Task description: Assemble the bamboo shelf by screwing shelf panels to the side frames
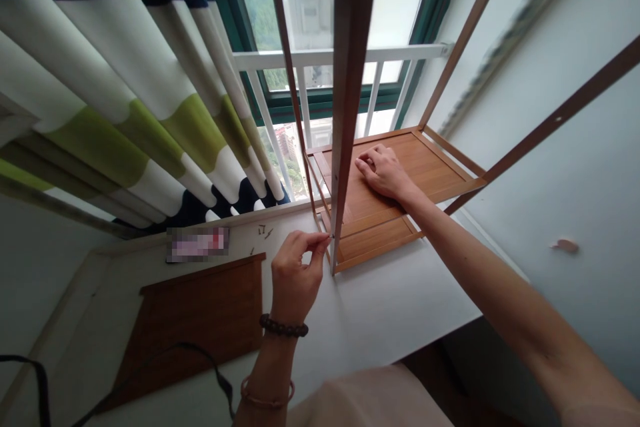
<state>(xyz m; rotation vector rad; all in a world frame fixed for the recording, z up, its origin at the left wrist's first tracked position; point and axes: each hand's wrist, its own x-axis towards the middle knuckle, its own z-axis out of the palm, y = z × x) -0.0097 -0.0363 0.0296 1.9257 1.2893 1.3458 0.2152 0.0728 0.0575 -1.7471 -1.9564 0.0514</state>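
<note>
My left hand [300,273] is closed in a pinch at the front upright post [345,107] of a brown wooden shelf rack. Between its thumb and index finger is a small screw, mostly hidden by the fingertips, its end against the post's side low down. My right hand [383,170] rests on the rack's upper shelf board [430,160], fingers loosely bent and nothing visible in them. A lower shelf board [380,240] sits beneath it, near the tabletop. Several loose screws [263,230] lie on the white table left of the rack.
A separate brown wooden panel [200,320] lies flat on the white table [380,313]. Behind it is a blurred-out flat item [197,245]. A dark cord [220,373] crosses the lower left. Striped curtain [150,113], white railing [400,53] and window stand behind; a wall is at right.
</note>
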